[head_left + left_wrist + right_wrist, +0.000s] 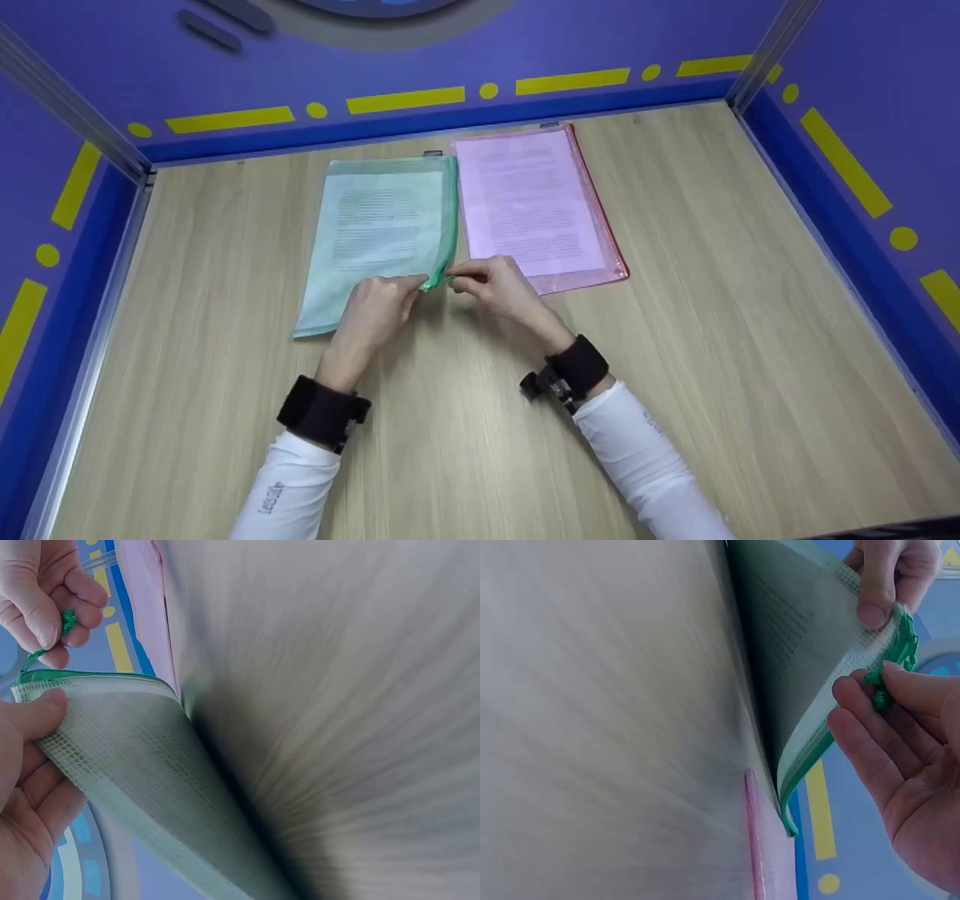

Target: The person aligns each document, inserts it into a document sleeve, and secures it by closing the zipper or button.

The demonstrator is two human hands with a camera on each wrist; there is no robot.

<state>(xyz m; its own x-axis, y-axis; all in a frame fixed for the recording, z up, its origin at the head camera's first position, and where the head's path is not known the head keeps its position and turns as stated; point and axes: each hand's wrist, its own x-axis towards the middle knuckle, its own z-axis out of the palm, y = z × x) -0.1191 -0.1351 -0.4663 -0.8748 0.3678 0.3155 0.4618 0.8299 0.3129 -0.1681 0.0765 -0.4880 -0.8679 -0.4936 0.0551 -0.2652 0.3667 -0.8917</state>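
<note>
A green mesh zipper pouch (375,225) with a printed sheet inside lies left of centre, its near right corner lifted off the table. My left hand (379,307) pinches that corner between thumb and fingers, beside the end of the green zipper (97,676). Just to the right, my right hand (499,289) pinches the knotted green zipper cord (881,690) between thumb and fingertips. Beyond the right hand lies a pink zipper pouch (525,210) with a red zipper edge, also holding a printed sheet.
Both pouches lie on a wood-grain table (720,360). Purple-blue panels (420,67) with yellow dashes and dots enclose its back and sides. Each wrist wears a black strap (322,411) over or beside a white sleeve (645,457).
</note>
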